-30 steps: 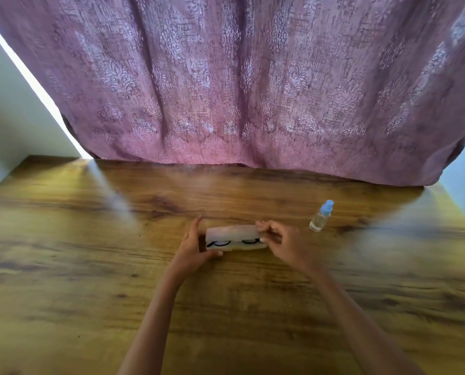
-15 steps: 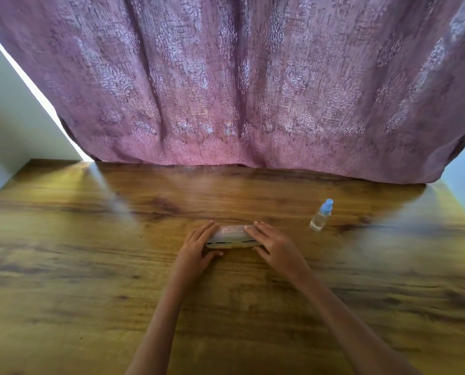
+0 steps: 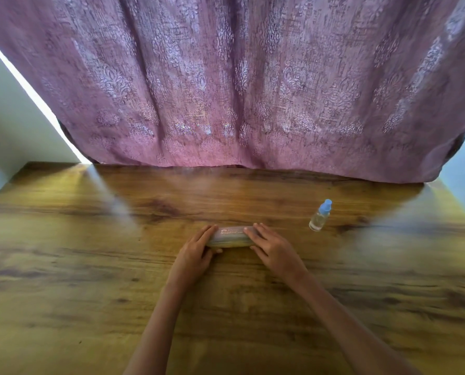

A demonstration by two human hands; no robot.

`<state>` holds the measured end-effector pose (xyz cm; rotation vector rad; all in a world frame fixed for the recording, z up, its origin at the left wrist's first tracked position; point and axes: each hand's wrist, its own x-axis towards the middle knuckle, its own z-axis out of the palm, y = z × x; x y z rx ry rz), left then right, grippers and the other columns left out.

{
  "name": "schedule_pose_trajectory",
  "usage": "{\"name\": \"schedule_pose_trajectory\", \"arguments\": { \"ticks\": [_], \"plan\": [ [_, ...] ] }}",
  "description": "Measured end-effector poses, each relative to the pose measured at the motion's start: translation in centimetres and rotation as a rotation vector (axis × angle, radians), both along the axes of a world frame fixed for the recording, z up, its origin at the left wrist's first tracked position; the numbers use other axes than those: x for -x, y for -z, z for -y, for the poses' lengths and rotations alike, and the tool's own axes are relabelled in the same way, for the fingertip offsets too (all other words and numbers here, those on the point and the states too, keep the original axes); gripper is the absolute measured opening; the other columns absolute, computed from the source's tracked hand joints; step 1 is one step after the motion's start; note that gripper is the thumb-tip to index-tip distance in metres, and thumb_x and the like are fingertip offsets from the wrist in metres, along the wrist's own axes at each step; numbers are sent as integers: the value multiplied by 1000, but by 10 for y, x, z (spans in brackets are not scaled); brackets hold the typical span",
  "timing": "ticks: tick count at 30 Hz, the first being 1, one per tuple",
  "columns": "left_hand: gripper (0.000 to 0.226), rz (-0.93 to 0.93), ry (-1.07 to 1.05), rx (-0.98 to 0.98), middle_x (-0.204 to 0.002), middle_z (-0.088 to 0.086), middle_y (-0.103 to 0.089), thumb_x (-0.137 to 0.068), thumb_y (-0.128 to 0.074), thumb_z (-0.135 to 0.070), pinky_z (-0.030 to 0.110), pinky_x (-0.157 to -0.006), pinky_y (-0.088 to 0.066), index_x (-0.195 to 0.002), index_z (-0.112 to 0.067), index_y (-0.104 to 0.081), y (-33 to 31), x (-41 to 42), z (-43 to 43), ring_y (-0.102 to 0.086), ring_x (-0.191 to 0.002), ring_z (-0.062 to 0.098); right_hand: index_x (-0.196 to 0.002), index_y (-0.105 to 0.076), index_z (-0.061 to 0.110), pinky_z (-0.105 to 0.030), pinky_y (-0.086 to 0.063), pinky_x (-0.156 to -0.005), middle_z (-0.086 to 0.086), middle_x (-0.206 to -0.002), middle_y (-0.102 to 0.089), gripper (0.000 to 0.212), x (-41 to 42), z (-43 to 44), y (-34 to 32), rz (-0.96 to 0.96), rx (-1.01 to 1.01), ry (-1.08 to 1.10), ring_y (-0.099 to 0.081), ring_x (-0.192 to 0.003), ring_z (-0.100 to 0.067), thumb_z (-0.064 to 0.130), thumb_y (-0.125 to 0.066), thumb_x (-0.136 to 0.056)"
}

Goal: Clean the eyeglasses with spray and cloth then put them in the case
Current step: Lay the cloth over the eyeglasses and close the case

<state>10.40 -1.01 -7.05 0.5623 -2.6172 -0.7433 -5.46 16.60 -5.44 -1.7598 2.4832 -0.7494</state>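
Our left hand (image 3: 196, 253) lies with straight fingers over the left end of the case (image 3: 231, 237), thumb at its front edge. Our right hand (image 3: 274, 249) matches it on the right end, fingers flat on the lid (image 3: 232, 230). Neither hand curls round anything; both are apart and pressing down. We judge the step to be closing the case. To do it well we press evenly at both ends so the lid seats square, and hold the case so it does not skid on the smooth table (image 3: 90, 293). We also feel that nothing is caught in the front seam. We cannot see the glasses, and if they are inside, the lid hides them. The case rests on the table right in front of us, its long axis running left to right, printed lid up and front seam toward us. The bottle (image 3: 320, 216) stands upright, apart to the right and a little farther back, before the curtain (image 3: 239, 90).
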Motion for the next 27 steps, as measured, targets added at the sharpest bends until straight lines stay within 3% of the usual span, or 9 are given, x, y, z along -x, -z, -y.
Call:
{"name": "schedule_pose_trajectory", "arguments": {
  "ticks": [7,15,21,27],
  "plan": [
    [59,-18,53,-26,-138,12,-41,-87,-61,-10,26,-107,-32,-141,-4,-38,-7,27,2,-42,-125,22,-142,-40,15,-34,-25,-114,-11,-149,-38,55,12,6,-2,44,7,72,-30,-140,-24,12,-59,-91],
    [55,-11,9,-121,-141,5,-34,-87,-56,-5,28,-109,-31,-137,-12,-36,-9,72,12,-39,-126,19,-137,-46,14,-29,-16,-113,-8,-150,-38,51,40,26,-17,107,3,154,-24,-143,-23,4,-58,-89],
    [57,-14,11,-145,-142,4,-33,-86,-56,-4,26,-108,-30,-138,-13,-35,-5,78,13,-38,-127,19,-129,-54,10,-26,-15,-113,-12,-142,-47,49,42,32,-13,174,48,214,-33,-138,-22,-9,-58,-84],
    [66,-123,2,-101,-149,1,-34,-85,-64,-10,27,-114,-27,-144,-13,-33,0,70,12,-31,-133,10,-135,-48,15,-28,-18,-113,-5,-148,-40,52,41,30,-11,115,-1,215,-27,-141,-20,1,-59,-86]
  ]
}}
